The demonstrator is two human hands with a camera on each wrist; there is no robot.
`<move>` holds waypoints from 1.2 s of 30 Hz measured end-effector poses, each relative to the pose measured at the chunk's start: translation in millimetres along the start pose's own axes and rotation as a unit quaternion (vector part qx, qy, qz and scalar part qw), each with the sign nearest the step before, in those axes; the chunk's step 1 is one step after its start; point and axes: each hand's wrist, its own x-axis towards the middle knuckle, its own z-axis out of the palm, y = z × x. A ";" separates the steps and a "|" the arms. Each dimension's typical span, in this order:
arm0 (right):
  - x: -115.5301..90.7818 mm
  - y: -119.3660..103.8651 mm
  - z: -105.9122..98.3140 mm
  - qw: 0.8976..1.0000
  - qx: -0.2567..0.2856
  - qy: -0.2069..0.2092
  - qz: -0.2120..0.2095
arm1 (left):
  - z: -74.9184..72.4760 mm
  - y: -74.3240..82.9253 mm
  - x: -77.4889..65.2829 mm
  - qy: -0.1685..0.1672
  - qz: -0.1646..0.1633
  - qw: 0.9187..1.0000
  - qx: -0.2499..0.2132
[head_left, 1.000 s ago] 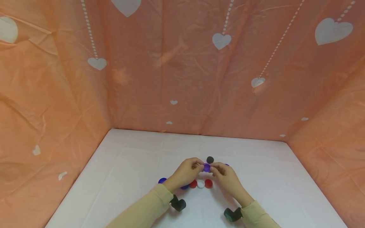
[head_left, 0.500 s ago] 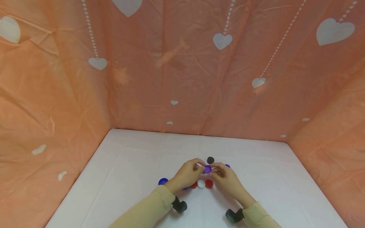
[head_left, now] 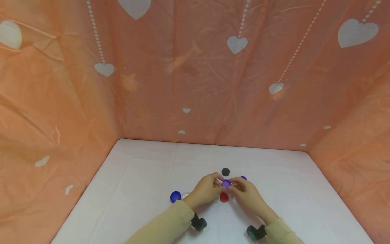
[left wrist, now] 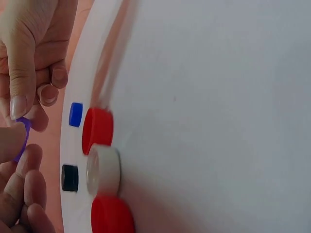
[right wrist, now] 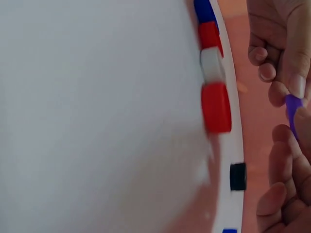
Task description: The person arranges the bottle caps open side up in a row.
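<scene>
In the head view, a small purple bottle cap [head_left: 226, 183] is held up between both hands above the white table. My left hand [head_left: 206, 189] pinches its left edge, and my right hand [head_left: 248, 195] pinches the right edge. Both wrist views show the purple cap [left wrist: 23, 138] from the side, thumbs and fingertips meeting on it. Under the hands lies a row of caps: a red cap [left wrist: 112, 214], a white cap [left wrist: 104, 170] and another red cap [left wrist: 98, 130]. The left hand and forearm hide part of this row in the head view.
Behind the hands lie a black cap [head_left: 225, 172] and a small blue cap [head_left: 243, 178]. Left of the left wrist sit a larger blue cap [head_left: 175, 197] and a partly covered white cap [head_left: 185, 195]. An orange curtain with hearts [head_left: 195, 84] surrounds the table [head_left: 146, 169].
Both hands have shifted slightly right and nearer the person with the purple cap. The left hand now covers one red cap, and a white cap shows beside the left blue one.
</scene>
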 end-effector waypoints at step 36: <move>-11.5 24.4 -11.2 0.995 -0.044 -0.061 0.071 | 32.9 -11.8 4.9 -0.003 0.050 0.958 0.281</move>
